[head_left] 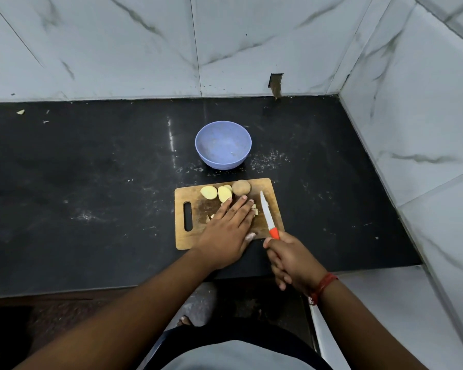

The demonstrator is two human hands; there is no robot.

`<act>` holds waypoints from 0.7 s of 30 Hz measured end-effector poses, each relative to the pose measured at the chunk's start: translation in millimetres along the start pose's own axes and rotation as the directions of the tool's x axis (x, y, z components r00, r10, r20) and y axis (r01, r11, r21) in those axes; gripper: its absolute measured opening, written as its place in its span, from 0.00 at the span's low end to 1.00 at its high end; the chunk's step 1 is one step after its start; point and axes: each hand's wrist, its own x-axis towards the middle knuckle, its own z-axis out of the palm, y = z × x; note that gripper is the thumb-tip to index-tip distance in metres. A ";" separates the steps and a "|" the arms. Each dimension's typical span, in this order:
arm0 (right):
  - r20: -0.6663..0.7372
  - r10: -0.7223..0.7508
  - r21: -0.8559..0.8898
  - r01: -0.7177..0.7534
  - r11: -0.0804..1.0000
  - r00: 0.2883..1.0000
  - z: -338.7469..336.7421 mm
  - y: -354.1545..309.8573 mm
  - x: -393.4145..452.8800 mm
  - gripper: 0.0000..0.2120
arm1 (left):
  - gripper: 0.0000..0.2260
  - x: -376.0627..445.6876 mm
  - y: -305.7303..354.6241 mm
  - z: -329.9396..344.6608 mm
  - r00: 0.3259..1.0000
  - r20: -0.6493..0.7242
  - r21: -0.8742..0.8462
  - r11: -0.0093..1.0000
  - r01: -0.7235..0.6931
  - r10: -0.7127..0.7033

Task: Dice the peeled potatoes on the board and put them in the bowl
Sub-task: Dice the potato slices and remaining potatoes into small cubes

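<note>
A wooden cutting board point(274, 206) lies on the black counter. At its far edge sit two pale potato halves point(209, 192) point(224, 194) and a whole brownish potato point(241, 187). My left hand point(229, 225) lies flat, fingers together, over small potato dice point(255, 209) that peek out at its sides. My right hand point(289, 260) grips the orange handle of a white-bladed knife point(266, 213), whose blade points away over the board's right side. The blue bowl point(223, 144) stands behind the board and looks empty.
The counter point(91, 182) ends at marble-tiled walls behind and on the right. White specks are scattered around the bowl. A small scrap point(20, 111) lies far back on the left. The counter's front edge runs just below the board.
</note>
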 end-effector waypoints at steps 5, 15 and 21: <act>0.080 0.089 0.273 -0.107 0.956 0.993 -12.1 2.4 13.6 0.10 | 0.27 6.6 4.7 -0.1 1.000 -0.002 0.014 1.000 0.004 -0.004; 0.145 0.145 0.292 -0.182 0.939 0.979 -32.7 5.7 28.1 0.17 | 0.26 13.3 3.3 4.2 1.000 0.021 0.032 0.999 0.016 -0.017; -0.021 -0.014 0.365 0.021 0.931 1.000 -33.0 -5.0 29.1 0.17 | 0.26 24.7 10.2 1.2 0.995 -0.012 0.051 0.994 -0.098 0.099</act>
